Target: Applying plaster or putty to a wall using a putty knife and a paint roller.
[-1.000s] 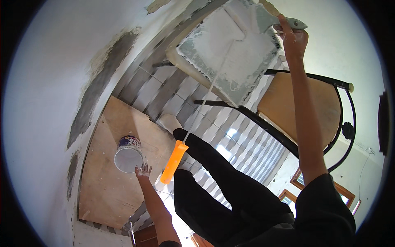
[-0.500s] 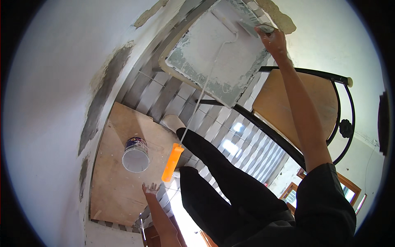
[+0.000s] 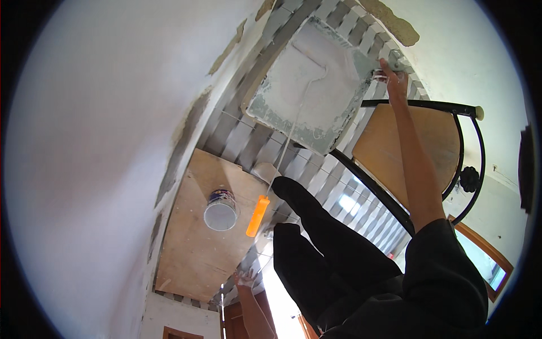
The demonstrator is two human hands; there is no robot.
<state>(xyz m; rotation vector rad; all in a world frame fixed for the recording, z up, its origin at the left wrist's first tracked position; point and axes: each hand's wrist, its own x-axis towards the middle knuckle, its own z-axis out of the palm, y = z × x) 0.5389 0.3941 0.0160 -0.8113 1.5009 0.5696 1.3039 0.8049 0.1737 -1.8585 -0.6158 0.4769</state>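
My right hand (image 3: pixel 395 85) grips a paint-smeared grey-handled brush (image 3: pixel 395 66) beside the right rim of a tray (image 3: pixel 344 127) coated in white paint. Inside that tray lies a roller head (image 3: pixel 307 59), its long thin rod reaching down to an orange handle (image 3: pixel 258 216) that overhangs the floor. My left hand (image 3: pixel 244 278), paint-marked, is low at the edge of a plywood board (image 3: pixel 197 265), fingers spread and apparently empty. A white bucket (image 3: pixel 220 212) with a dark label stands on that board, above and left of the hand.
A black-framed chair (image 3: pixel 406 147) with a wooden seat stands right of the tray, on a grey patterned tile floor (image 3: pixel 237 130). A patched white wall (image 3: pixel 90 169) runs along the left. My dark-clad legs (image 3: pixel 316 254) are at lower centre; a wood-framed opening (image 3: pixel 480 254) shows at lower right.
My left hand has dropped away from the bucket, fingers still spread. My right hand, still holding the brush, has come down to the tray's right side. The whole view has shifted.
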